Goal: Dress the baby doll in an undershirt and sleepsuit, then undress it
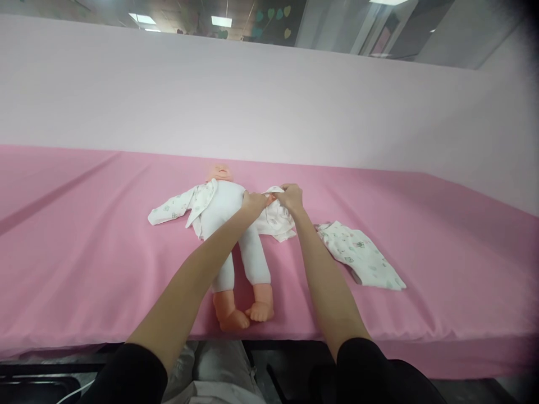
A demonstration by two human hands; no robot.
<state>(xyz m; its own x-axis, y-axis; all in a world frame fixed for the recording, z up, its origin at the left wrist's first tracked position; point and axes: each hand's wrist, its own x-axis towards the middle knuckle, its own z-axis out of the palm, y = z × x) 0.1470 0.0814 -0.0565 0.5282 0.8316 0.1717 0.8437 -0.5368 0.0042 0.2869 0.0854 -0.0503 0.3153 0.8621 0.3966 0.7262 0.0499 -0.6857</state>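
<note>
Doll: a baby doll [229, 224] lies on its back on the pink bed [84, 252], head away from me, bare feet just short of the near edge of the bed.
Doll's clothing: a white bodysuit covers its trunk and legs; an open printed jacket [185, 205] is spread under it, one sleeve stretched flat out from the doll on my left side.
My left hand: my left hand [254, 202] rests at the doll's shoulder on my right side, fingers closed in a pinch on the jacket's bunched sleeve cloth.
My right hand: my right hand [290, 196] sits just beside the left, on the far side of that sleeve from the doll's trunk, fingers curled and gripping the same bunched cloth; a bit of the doll's orange hand shows between my two hands.
Loose garment: printed trousers [362, 255] lie flat on the bed to my right of the doll, apart from it, near my right forearm.
Writing: I can read no brand, label or lettering; the print on the jacket and trousers is small pale-green motifs, too small to make out.
Edges: the near edge of the bed runs just below the doll's feet; a pale pink wall [269, 95] rises behind the doll's head.
Open room: bare pink sheet stretches wide on both sides of the doll and beyond the trousers.
</note>
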